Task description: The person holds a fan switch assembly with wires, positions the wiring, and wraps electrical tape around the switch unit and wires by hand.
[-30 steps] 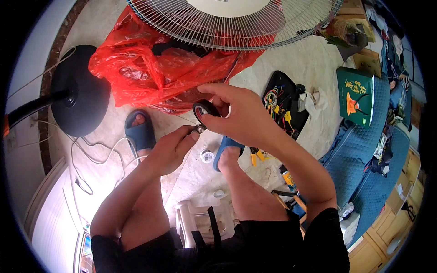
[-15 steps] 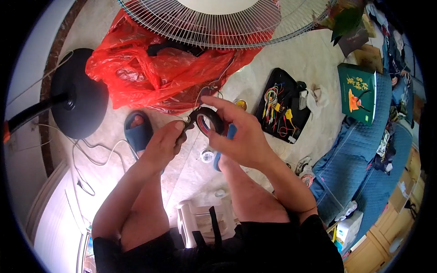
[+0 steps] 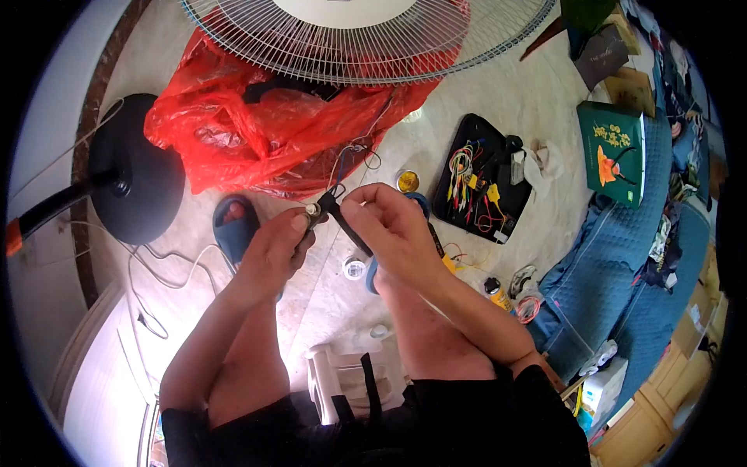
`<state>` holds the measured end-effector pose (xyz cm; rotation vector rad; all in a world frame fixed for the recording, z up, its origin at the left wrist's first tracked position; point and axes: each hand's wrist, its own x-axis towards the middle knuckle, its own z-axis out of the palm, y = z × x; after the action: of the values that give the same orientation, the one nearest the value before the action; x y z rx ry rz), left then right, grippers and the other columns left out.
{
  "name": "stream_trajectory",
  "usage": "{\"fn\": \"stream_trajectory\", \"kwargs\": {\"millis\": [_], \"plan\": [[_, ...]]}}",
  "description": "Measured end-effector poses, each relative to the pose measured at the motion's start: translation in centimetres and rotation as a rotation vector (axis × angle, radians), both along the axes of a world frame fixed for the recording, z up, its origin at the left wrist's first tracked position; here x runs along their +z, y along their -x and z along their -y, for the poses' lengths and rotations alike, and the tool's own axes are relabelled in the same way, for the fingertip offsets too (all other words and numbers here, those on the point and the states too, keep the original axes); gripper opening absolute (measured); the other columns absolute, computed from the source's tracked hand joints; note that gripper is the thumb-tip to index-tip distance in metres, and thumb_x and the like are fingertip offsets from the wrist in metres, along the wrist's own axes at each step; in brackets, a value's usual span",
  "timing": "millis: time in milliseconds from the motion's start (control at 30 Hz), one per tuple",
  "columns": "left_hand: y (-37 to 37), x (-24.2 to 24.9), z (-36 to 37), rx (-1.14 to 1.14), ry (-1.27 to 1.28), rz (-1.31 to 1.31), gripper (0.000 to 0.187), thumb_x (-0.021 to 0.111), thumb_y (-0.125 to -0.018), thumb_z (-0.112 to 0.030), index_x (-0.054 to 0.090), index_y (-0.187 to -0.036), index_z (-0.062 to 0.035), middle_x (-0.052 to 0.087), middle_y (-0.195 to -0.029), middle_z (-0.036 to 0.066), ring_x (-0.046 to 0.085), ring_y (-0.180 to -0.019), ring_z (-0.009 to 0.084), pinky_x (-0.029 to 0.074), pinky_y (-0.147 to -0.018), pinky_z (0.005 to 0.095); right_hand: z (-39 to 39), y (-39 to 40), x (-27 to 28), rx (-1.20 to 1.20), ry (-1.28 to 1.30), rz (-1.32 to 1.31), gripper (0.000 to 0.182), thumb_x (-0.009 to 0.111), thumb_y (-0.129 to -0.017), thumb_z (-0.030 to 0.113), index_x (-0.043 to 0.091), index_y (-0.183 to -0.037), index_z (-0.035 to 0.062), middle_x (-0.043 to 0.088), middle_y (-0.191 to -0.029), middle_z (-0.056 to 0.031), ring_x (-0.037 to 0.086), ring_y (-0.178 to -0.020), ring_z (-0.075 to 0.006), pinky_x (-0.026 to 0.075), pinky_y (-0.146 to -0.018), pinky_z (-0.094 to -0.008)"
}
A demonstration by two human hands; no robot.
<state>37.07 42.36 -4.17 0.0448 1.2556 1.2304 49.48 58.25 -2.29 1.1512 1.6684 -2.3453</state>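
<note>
Between the thumb and fingers of my left hand [image 3: 278, 243] is a small metal-tipped part [image 3: 313, 209], with thin wires [image 3: 339, 173] running up from beside it toward the red plastic bag. My right hand [image 3: 393, 232] pinches a roll of black tape [image 3: 354, 230], now seen nearly edge-on, its end reaching the part at my left fingertips. The two hands are close together over the floor, below the fan cage [image 3: 366, 66].
A red plastic bag [image 3: 226, 148] lies under the fan. The black round base [image 3: 138, 194] stands left. To the right are a black tool case [image 3: 449, 198], a green box [image 3: 611, 156] and blue quilted fabric [image 3: 595, 257]. A stool [image 3: 323, 381] is below.
The tape roll has turned from facing the camera to nearly edge-on. My right fingers have curled in closer to my left hand. The view has shifted slightly.
</note>
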Motion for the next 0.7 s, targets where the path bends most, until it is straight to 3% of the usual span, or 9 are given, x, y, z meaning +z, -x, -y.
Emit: {"fn": "stream_trajectory", "kwargs": {"millis": [100, 200, 333, 433, 700], "plan": [[-0.4, 0.1, -0.1, 0.021, 0.005, -0.041, 0.038, 0.043, -0.101, -0.034, 0.054, -0.114, -0.0004, 0.043, -0.07, -0.005, 0.03, -0.053, 0.0024, 0.022, -0.047, 0.0188, 0.1, 0.5, 0.2, -0.054, 0.104, 0.058, 0.017, 0.062, -0.092, 0.01, 0.062, -0.103, -0.0026, 0.057, -0.074, 0.0053, 0.048, -0.065, 0.0009, 0.036, -0.055, -0.0158], [-0.6, 0.4, -0.2, 0.028, 0.033, -0.065, 0.037, 0.044, -0.101, -0.033, 0.054, -0.114, -0.0001, 0.044, -0.072, -0.004, 0.031, -0.054, 0.0021, 0.023, -0.048, 0.0184, 0.3, 0.2, -0.8, -0.017, 0.05, 0.034, 0.02, 0.063, -0.093, 0.016, 0.064, -0.1, -0.0035, 0.053, -0.065, 0.0065, 0.04, -0.055, 0.0014, 0.027, -0.045, -0.0186], [-0.6, 0.7, -0.3, 0.017, 0.019, -0.063, 0.036, 0.045, -0.101, -0.032, 0.054, -0.113, 0.0003, 0.046, -0.073, -0.003, 0.033, -0.055, 0.002, 0.024, -0.049, 0.018, 0.4, -0.2, -1.6, -0.048, 0.131, 0.017, 0.02, 0.065, -0.092, 0.016, 0.067, -0.095, -0.0034, 0.054, -0.065, 0.0063, 0.04, -0.054, 0.001, 0.027, -0.045, -0.0184], [-0.6, 0.9, -0.6, -0.026, 0.05, -0.077, 0.043, 0.039, -0.1, -0.048, 0.051, -0.092, -0.0076, 0.041, -0.064, -0.006, 0.031, -0.049, 0.0039, 0.022, -0.045, 0.0219, 0.4, -0.1, -1.3, -0.039, 0.168, 0.019, 0.021, 0.067, -0.091, 0.017, 0.068, -0.096, -0.0035, 0.056, -0.067, 0.005, 0.041, -0.055, 0.0009, 0.028, -0.046, -0.0177], [-0.2, 1.2, -0.2, -0.038, 0.039, 0.0, 0.052, 0.034, -0.099, -0.055, 0.047, -0.075, -0.011, 0.034, -0.054, -0.005, 0.026, -0.043, 0.0065, 0.019, -0.042, 0.0242, 0.3, 0.2, -1.6, -0.048, 0.257, 0.036, 0.02, 0.069, -0.089, 0.013, 0.069, -0.101, -0.0026, 0.06, -0.07, 0.0042, 0.045, -0.058, 0.0005, 0.029, -0.048, -0.0166]]}}
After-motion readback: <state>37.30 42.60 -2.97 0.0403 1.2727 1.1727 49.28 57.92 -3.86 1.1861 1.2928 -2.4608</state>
